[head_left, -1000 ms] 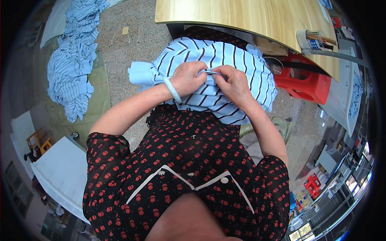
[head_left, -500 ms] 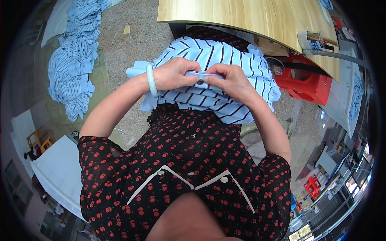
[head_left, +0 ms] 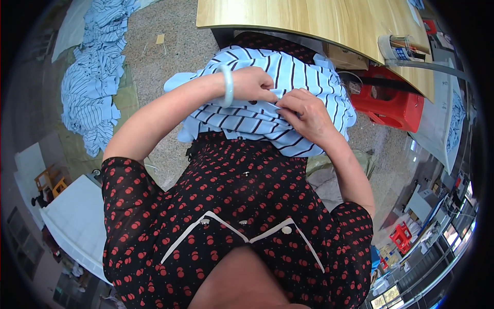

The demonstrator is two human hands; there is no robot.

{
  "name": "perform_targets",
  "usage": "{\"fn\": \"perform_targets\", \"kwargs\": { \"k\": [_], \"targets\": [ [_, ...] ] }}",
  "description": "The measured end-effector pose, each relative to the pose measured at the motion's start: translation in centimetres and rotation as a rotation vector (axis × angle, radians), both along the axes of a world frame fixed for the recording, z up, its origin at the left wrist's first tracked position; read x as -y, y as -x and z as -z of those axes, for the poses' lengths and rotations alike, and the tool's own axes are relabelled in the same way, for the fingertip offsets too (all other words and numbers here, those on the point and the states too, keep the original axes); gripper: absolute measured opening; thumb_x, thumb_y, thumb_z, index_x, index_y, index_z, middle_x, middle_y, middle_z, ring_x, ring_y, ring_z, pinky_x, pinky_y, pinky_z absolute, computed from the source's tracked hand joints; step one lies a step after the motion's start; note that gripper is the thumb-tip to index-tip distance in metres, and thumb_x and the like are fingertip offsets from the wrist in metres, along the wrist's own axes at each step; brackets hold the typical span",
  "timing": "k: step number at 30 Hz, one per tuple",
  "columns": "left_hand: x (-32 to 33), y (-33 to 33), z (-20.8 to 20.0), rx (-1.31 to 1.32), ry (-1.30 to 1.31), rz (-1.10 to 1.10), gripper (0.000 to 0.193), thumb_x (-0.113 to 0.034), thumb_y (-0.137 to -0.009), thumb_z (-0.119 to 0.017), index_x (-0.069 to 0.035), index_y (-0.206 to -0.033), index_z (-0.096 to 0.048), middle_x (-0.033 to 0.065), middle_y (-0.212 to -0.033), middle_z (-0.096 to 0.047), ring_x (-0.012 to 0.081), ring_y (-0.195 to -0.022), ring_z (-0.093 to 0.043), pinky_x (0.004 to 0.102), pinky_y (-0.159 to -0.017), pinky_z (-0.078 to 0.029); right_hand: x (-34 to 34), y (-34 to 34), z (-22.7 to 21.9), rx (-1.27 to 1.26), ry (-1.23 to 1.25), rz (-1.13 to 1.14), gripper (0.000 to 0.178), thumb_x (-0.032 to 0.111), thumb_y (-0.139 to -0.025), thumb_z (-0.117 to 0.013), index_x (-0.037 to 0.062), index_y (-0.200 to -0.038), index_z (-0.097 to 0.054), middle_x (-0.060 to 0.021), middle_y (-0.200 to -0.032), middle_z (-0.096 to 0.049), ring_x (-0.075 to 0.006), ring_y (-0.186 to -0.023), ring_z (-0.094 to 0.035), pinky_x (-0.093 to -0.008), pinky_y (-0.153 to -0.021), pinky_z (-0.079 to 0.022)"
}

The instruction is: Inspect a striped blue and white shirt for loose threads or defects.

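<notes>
Bunched over my lap lies a light-blue shirt [head_left: 309,82] with dark stripes. My left hand [head_left: 252,84], below a pale bangle [head_left: 225,86] on the wrist, pinches the shirt's edge between thumb and fingers. Close beside it, my right hand [head_left: 307,114] is closed on the same strip of cloth, a little further right. A dark button [head_left: 253,102] shows on the fabric just under my left hand. The fingertips meet near the middle of the shirt, and the cloth between them is partly hidden.
Ahead stands a wooden table [head_left: 288,15] with a clear tub of tools [head_left: 401,48] near its edge. A red stool [head_left: 391,110] sits beneath its right side. More striped garments [head_left: 92,82] are heaped on the floor at left. A white panel [head_left: 77,221] stands at lower left.
Both hands have shifted right along the shirt's edge, the left one reaching further across. The dark button, earlier between my thumbs, now lies below my left hand.
</notes>
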State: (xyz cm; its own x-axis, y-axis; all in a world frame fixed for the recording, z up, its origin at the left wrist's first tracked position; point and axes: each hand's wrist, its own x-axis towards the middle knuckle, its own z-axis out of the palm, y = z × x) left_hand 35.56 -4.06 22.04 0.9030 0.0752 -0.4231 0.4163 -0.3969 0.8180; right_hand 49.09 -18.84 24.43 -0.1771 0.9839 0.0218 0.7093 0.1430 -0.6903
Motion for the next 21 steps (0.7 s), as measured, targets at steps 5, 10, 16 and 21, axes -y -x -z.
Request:
{"fn": "perform_targets", "kwargs": {
  "k": [5,10,16,21],
  "targets": [
    [0.1,-1.6,1.1,0.046,0.044,0.164,0.026,-0.024,-0.072,-0.060,0.002,-0.075,-0.057,0.0154,-0.065,-0.057,0.0228,-0.060,-0.052,0.0341,-0.059,-0.042,0.3,0.1,0.1,0.041,-0.020,0.056,0.011,0.002,-0.073,-0.059,0.0024,-0.084,-0.056,-0.0107,-0.078,-0.054,-0.0275,-0.072,-0.055,-0.0333,-0.061,-0.044],
    [1.5,-1.1,1.7,0.081,0.070,0.009,0.022,-0.020,-0.075,-0.059,0.001,-0.079,-0.059,0.0120,-0.063,-0.056,0.0166,-0.059,-0.050,0.0308,-0.057,-0.041,0.4,-0.1,0.6,0.043,-0.027,0.070,0.010,-0.001,-0.074,-0.056,0.0008,-0.084,-0.053,-0.0127,-0.077,-0.053,-0.0297,-0.073,-0.054,-0.0354,-0.063,-0.044],
    [2.3,-1.2,2.5,0.067,-0.011,-0.114,0.023,-0.021,-0.079,-0.056,0.001,-0.083,-0.060,0.0086,-0.061,-0.056,0.0106,-0.057,-0.046,0.0287,-0.056,-0.041,0.2,-0.4,0.9,0.056,-0.048,0.055,0.008,-0.001,-0.073,-0.053,-0.0008,-0.081,-0.050,-0.0148,-0.075,-0.051,-0.0315,-0.074,-0.052,-0.0385,-0.065,-0.043],
    [2.2,-1.5,2.4,0.001,0.096,-0.235,0.022,-0.020,-0.078,-0.055,0.002,-0.081,-0.060,0.0040,-0.061,-0.055,0.0097,-0.057,-0.045,0.0281,-0.055,-0.040,-0.2,-0.5,0.8,0.073,-0.037,0.072,0.012,-0.001,-0.070,-0.053,-0.0006,-0.081,-0.051,-0.0145,-0.073,-0.050,-0.0311,-0.071,-0.052,-0.0367,-0.062,-0.043]
  ]
}}
